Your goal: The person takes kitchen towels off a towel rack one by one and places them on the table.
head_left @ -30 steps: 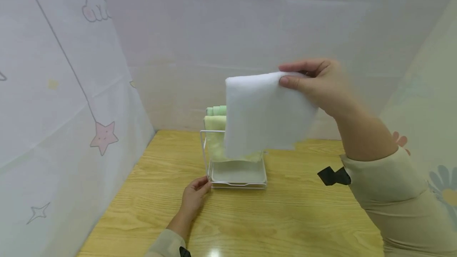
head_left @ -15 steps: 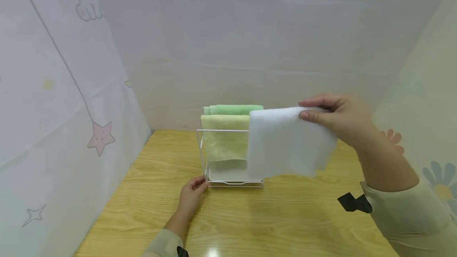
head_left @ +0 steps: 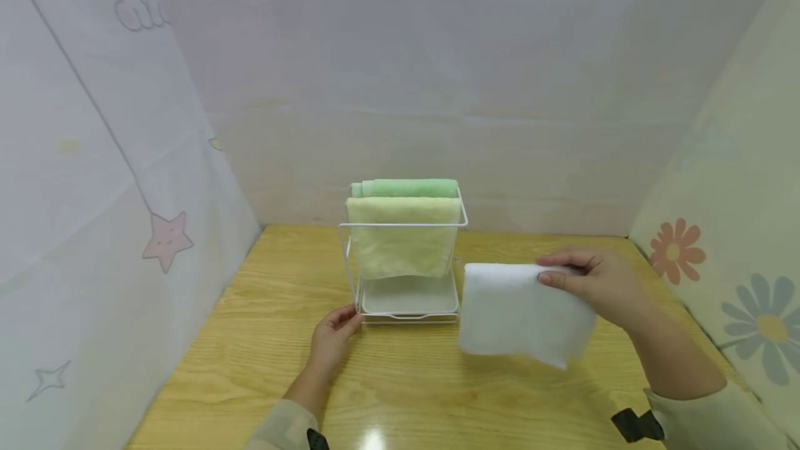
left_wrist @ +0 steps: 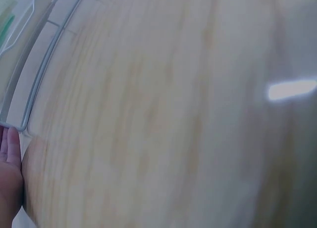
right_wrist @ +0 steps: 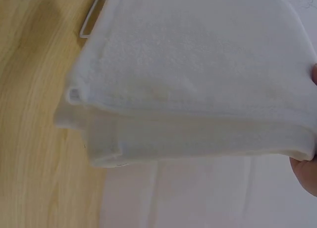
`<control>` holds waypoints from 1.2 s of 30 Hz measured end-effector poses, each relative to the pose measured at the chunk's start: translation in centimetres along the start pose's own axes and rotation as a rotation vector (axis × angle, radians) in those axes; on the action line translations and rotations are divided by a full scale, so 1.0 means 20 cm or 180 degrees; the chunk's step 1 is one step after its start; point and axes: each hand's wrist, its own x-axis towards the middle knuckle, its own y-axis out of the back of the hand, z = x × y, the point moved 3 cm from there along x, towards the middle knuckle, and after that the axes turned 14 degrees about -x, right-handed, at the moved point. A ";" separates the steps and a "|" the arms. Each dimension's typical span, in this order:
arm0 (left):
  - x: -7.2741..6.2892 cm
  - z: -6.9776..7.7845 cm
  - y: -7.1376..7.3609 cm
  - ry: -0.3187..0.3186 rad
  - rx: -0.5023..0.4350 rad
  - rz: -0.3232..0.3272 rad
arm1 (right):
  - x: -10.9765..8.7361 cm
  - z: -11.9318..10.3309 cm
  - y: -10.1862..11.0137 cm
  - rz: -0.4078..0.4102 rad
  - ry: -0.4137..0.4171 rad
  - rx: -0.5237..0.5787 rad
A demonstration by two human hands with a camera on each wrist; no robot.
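In the head view my right hand point(head_left: 594, 287) pinches a folded white towel point(head_left: 521, 311) by its top edge, thumb in front. The towel hangs down to the right of a white wire rack point(head_left: 403, 226), and its layered lower edges show in the right wrist view. My left hand point(head_left: 334, 335) holds the rack's lower left front corner between thumb and fingers. Over the rack's bars hang a yellow towel point(head_left: 403, 248) in front and a green towel point(head_left: 412, 188) behind it. A pale shallow tray point(head_left: 409, 296) sits in the rack's base.
The rack stands on a wood-grain table point(head_left: 400, 380). A pale cloth backdrop point(head_left: 400, 89) rises behind it. Printed side panels flank the table, with a pink star point(head_left: 168, 238) on the left and a red flower point(head_left: 678, 251) on the right.
My right hand has carried the white towel down and to the right, away from the front of the rack, uncovering the yellow and green towels. My left hand stays at the rack's corner.
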 end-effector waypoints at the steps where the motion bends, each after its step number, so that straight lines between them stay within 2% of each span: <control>1: 0.00 0.00 0.00 -0.0009 0.0011 -0.0012 | -0.01 0.02 -0.01 0.0002 0.0025 0.0002; 9: 0.01 0.00 0.01 -0.0046 0.0074 -0.0035 | -0.10 0.12 -0.07 -0.0005 0.0137 -0.0005; 14: 0.02 0.00 0.01 -0.0091 0.0046 -0.0026 | -0.13 0.19 -0.10 -0.0187 0.0080 0.0042; 18: 0.02 -0.01 0.01 -0.0115 0.0069 -0.0020 | -0.13 0.24 -0.17 -0.0408 0.0049 0.0117; 24: 0.02 0.00 0.01 -0.0102 0.0078 -0.0036 | -0.08 0.32 -0.26 -0.0602 -0.0018 0.0088; 36: 0.01 -0.01 0.00 -0.0079 0.0083 0.0022 | 0.09 0.50 -0.34 -0.0535 -0.0315 -0.0129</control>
